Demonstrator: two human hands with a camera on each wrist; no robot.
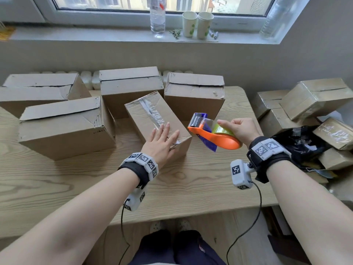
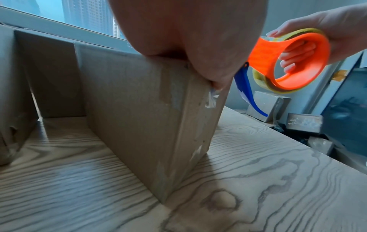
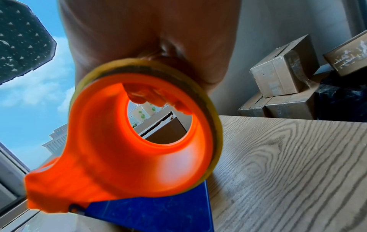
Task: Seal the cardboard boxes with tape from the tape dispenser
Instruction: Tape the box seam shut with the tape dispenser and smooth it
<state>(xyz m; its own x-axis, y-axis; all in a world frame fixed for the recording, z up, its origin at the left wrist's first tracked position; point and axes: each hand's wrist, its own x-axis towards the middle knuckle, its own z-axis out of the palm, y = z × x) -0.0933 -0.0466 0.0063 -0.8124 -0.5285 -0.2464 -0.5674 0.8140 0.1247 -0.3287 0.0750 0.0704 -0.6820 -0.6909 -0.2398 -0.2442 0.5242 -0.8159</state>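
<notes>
The left hand (image 1: pixel 160 143) lies flat, fingers straight, on the small brown taped cardboard box (image 1: pixel 152 119) mid-counter, likely smoothing its seam. At its 3 o'clock, the right hand (image 1: pixel 239 129) grips the orange tape dispenser (image 1: pixel 215 136) aloft. The cutter's teeth are blurred.

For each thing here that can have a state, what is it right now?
Taped box: flaps shut, tape along seam, flat left hand on it.
Tape dispenser: gripped by right hand, off the table.
Four other table boxes: flaps down, seams untaped.
Paper cups: upright.
Water bottle: upright.
</notes>
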